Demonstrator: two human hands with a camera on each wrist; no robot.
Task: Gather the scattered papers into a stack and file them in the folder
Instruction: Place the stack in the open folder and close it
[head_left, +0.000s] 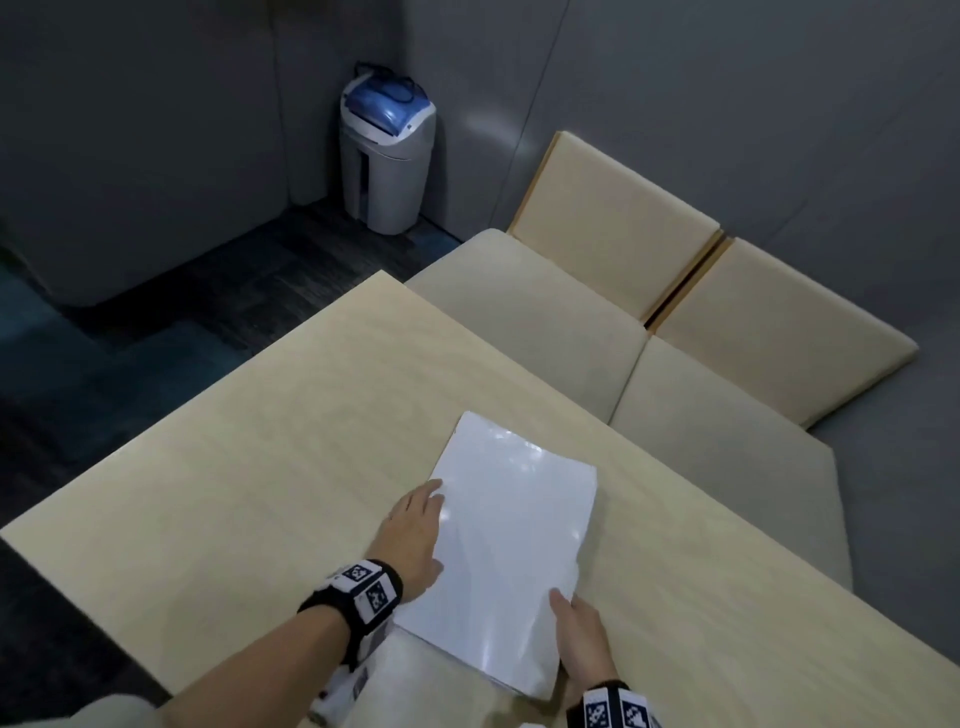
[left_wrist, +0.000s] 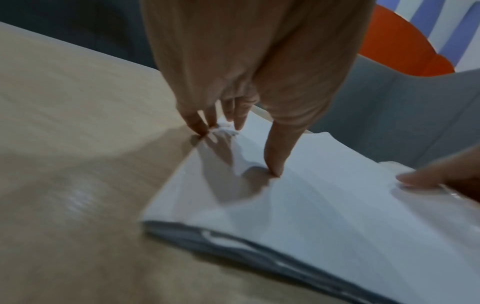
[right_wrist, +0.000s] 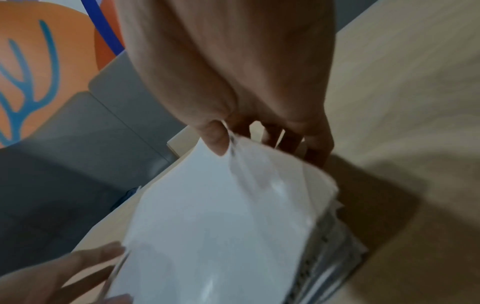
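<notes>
Broadly, a pale wood tabletop (head_left: 249, 467) fills the lower half of the head view, with cream bench seats (head_left: 524, 322) along its far-right edge and cushioned backrests (head_left: 613, 223) leaning on the grey wall behind them. Beyond the tabletop's far corner, on dark carpet, stands a grey bin with a blue lid (head_left: 387, 156) — well apart from everything handled.

Near the tabletop's near edge lies the folder (head_left: 511, 545), its glossy white top sheet catching the light; in the wrist views the stacked papers (right_wrist: 337, 236) show as layered grey and white edges along its side.

At the folder's left edge is the left hand (head_left: 415, 530) — fingers straight, fingertips (left_wrist: 275, 168) pressing down on the white surface, nothing grasped. At the folder's near-right corner the right hand (head_left: 582, 639) pinches a clear plastic sleeve (right_wrist: 241, 164) between thumb and fingers, lifting it slightly off the stack. Both wrists carry black bands with printed markers (head_left: 363, 587). Nothing lies between the hands on the sheet.
</notes>
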